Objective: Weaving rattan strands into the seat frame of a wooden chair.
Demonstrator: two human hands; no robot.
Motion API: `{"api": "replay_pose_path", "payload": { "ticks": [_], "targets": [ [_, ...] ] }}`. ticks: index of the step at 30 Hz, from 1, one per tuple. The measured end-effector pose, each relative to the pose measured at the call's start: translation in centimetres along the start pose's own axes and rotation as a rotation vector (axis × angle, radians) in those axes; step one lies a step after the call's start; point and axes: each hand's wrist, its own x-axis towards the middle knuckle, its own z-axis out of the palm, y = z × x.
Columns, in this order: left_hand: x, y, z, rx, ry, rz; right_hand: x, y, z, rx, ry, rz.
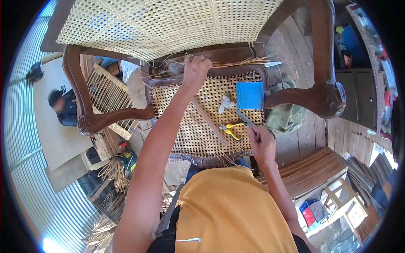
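A carved dark-wood armchair (pixel 97 120) with woven cane seat (pixel 185 137) and backrest (pixel 181 25) stands before me. My left hand (pixel 196 69) reaches to the gap where the back meets the seat, fingers closed around thin cane strands (pixel 240 63) that trail rightward; its fingertips are partly hidden. Over the seat's front right, my right hand (pixel 263 145) grips a knife, its grey blade (pixel 244 117) pointing up and left. Near the blade lie yellow-and-black pliers (pixel 234 130), a crumpled white piece (pixel 226 103) and a blue block (pixel 249 95). A flat wooden stick (pixel 209 121) slants across the seat.
Green cloth (pixel 287 109) lies beside the chair's right arm. A slatted wooden frame (pixel 107 97) leans at left, with coiled cane (pixel 116 173) below it. Another person (pixel 63 105) is at far left. A wooden bench (pixel 303 173) and a stool (pixel 344 202) stand at right.
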Motion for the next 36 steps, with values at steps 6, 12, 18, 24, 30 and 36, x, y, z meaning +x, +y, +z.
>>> {"api": "replay_pose_path", "payload": {
  "ticks": [6, 12, 18, 24, 30, 36],
  "targets": [
    [-0.4, 2.5, -5.1, -0.361, 0.007, -0.213, 12.7, -1.9, 3.4, -0.099, 0.121, -0.235],
    [-2.1, 2.9, -6.8, -0.356, -0.028, -0.415, 20.6, 2.3, 7.0, -0.477, -0.079, -0.217],
    [-9.0, -1.0, -11.1, 0.206, 0.04, -0.681, 21.1, 3.9, 6.9, -0.551, -0.141, -0.106],
    [-20.4, 3.4, -15.1, -0.366, 0.078, -1.197, 21.3, 4.0, 6.7, -0.642, -0.097, -0.187],
    [-37.0, 8.6, -14.9, -0.844, 0.284, -1.499, 21.6, 4.4, 6.0, -0.662, -0.092, -0.213],
    [-37.6, 13.1, -19.5, -1.586, 0.393, -1.556, 7.8, -7.6, 8.5, -0.19, -0.387, -0.019]
  ]
}}
